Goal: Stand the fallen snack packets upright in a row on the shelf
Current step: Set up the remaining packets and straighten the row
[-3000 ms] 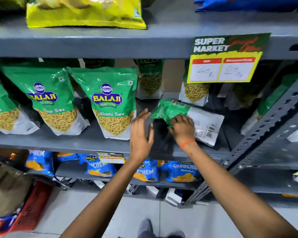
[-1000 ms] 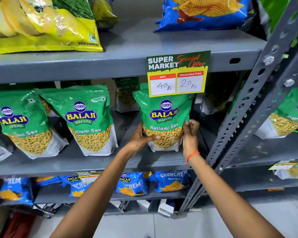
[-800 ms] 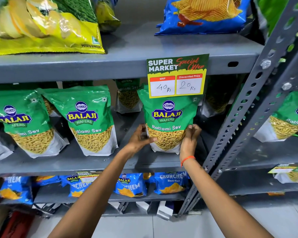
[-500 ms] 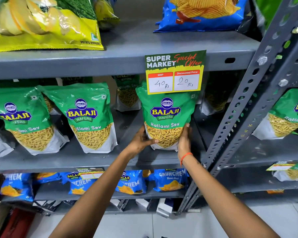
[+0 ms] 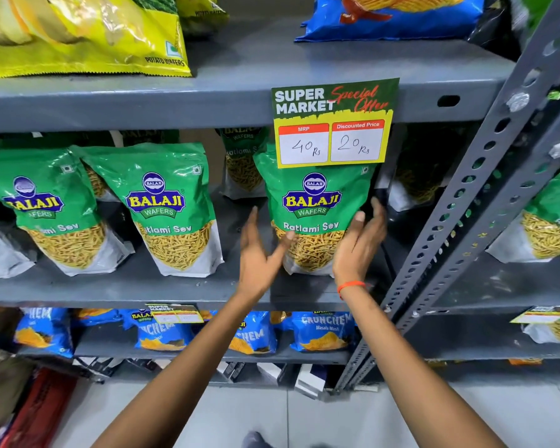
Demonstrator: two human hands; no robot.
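Packet (image 5: 314, 208) upright on shelf (image 5: 143, 287)
We flank it: left hand (image 5: 259, 253) and right hand (image 5: 358, 244), fingers spread, loosely touching its sides, no grip

A shop: grey metal shelves (image 5: 233, 98) stocked with snack packets (image 5: 165, 208), and a "Super Market" price tag (image 5: 333, 124) at upper centre.

Three green packets (image 5: 165, 205) stand in the front row, with one more (image 5: 553, 218) on the right bay. Four blue packets (image 5: 320, 331) sit below. Two price cards (image 5: 333, 124). Two hands (image 5: 256, 257).
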